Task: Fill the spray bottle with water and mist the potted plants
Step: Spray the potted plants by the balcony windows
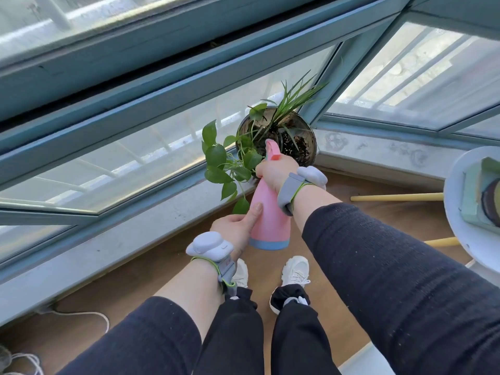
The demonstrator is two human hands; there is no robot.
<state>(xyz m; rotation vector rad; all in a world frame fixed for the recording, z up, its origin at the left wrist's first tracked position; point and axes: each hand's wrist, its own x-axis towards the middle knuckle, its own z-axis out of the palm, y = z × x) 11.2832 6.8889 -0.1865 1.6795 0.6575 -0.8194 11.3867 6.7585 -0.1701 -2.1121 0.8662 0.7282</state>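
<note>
A pink spray bottle (269, 215) with a blue base is held upright in front of the windowsill. My right hand (276, 171) grips its neck at the trigger, and the pink nozzle points toward the potted plant (278, 131). My left hand (238, 230) steadies the lower body of the bottle, thumb pressed on its side. The dark round pot stands in the corner of the sill. It holds grassy leaves and a trailing vine (221, 163) with broad green leaves that hang over the sill edge, just left of the bottle.
The grey windowsill (121, 247) runs along blue-framed windows (162, 85). A round white table (470, 239) with a green box stands at the right edge. Wooden sticks (395, 197) lie on the brown floor. A white cord (89, 315) lies at bottom left. My feet stand below the bottle.
</note>
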